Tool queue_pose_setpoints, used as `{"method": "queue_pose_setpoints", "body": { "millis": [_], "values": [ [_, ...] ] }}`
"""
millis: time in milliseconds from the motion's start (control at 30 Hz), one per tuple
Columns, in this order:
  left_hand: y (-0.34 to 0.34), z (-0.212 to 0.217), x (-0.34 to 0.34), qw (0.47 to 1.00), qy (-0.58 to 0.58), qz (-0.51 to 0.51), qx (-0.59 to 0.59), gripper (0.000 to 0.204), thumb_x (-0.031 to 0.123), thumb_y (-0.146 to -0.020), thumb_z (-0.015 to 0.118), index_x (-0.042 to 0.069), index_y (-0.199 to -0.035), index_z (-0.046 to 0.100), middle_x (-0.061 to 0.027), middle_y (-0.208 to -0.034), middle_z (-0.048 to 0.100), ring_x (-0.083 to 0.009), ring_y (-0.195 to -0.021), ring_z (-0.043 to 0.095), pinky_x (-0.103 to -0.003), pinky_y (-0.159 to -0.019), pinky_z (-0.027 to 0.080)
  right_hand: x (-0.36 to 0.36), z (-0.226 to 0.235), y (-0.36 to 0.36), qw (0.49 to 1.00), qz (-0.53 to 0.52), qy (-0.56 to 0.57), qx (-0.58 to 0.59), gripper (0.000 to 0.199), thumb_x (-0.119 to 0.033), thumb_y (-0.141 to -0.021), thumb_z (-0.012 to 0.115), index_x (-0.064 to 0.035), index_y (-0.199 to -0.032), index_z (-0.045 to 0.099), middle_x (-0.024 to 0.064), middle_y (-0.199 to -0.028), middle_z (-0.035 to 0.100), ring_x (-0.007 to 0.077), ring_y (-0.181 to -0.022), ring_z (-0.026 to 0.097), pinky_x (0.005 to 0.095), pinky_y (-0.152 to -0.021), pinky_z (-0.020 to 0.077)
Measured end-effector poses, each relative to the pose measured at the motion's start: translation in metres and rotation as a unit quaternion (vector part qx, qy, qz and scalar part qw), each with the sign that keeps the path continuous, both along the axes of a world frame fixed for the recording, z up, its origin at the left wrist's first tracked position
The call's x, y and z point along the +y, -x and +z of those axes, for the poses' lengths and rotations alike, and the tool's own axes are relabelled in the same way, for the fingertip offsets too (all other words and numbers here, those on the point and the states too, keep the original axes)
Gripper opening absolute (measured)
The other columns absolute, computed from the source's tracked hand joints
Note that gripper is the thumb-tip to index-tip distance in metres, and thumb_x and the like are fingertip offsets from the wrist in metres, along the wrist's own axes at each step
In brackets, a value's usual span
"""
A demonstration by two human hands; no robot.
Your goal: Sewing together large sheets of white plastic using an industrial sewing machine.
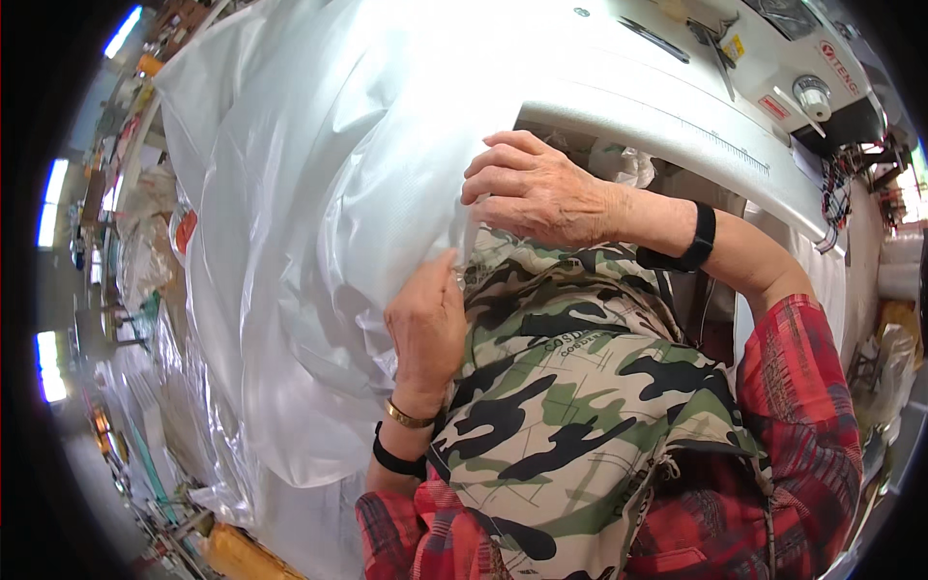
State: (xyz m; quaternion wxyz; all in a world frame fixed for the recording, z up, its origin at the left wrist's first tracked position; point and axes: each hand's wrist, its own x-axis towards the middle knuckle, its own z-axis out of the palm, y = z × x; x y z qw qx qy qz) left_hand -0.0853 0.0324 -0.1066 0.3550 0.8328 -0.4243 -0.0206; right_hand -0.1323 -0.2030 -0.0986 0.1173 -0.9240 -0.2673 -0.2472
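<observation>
A large, translucent white plastic sheet drapes in loose folds across the left side and over the table's near edge. Its right edge runs between my two hands. My left hand is closed, thumb up, pinching that edge just above my lap. Slightly higher and to the right, my right hand has its fingers curled over the sheet's edge, gripping it. The fingertips of both hands are partly hidden by the sheet and by the hands themselves.
A white sewing machine with a round dial stands at the upper right. Scissors and tweezers lie beside it. A ruler scale marks the table's front. My camouflage apron covers my lap. Clear plastic lies heaped at left.
</observation>
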Motion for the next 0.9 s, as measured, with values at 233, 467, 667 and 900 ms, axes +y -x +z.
{"method": "queue_pose_setpoints", "body": {
  "millis": [233,467,667,900],
  "values": [
    [0.003,0.002,0.001,0.978,0.071,0.033,0.192,0.032,-0.003,-0.092,0.053,0.001,-0.124,0.057,-0.0118,-0.091,0.064,-0.021,-0.068,0.059,-0.031,-0.064,0.047,0.006,-0.003,-0.004,0.999,0.023,0.0,0.031,0.024,-0.025,-0.084,0.072,-0.0132,-0.101,0.06,0.002,-0.1,0.057,0.0205,-0.105,0.053,0.0426,-0.103,0.0387],
    [0.007,0.007,-0.008,0.975,0.131,0.037,0.175,0.019,-0.003,-0.09,0.06,-0.001,-0.108,0.067,-0.0039,-0.085,0.058,-0.0083,-0.064,0.047,-0.024,-0.058,0.041,0.017,-0.004,-0.004,0.998,0.001,-0.047,0.046,0.021,-0.027,-0.084,0.07,-0.0118,-0.092,0.057,0.0025,-0.091,0.054,0.0218,-0.094,0.052,0.0403,-0.094,0.0407],
    [0.0,-0.003,-0.014,0.988,0.147,0.036,0.026,0.009,0.003,-0.086,0.069,0.0,-0.095,0.069,-0.0065,-0.074,0.051,-0.0181,-0.063,0.048,-0.032,-0.058,0.039,0.004,0.001,-0.012,0.999,0.002,-0.024,0.035,0.02,-0.028,-0.086,0.068,-0.0129,-0.088,0.055,0.0017,-0.087,0.053,0.0198,-0.088,0.052,0.0353,-0.082,0.0415],
    [-0.002,0.012,-0.009,0.989,0.14,0.044,-0.031,0.011,0.0,-0.088,0.067,-0.001,-0.098,0.069,-0.0088,-0.073,0.055,-0.0193,-0.065,0.054,-0.032,-0.061,0.043,-0.034,0.018,-0.03,0.999,0.0,-0.01,0.051,0.02,-0.029,-0.088,0.067,-0.0118,-0.086,0.057,0.0034,-0.085,0.054,0.021,-0.085,0.054,0.0345,-0.077,0.0448]
  ]
}}
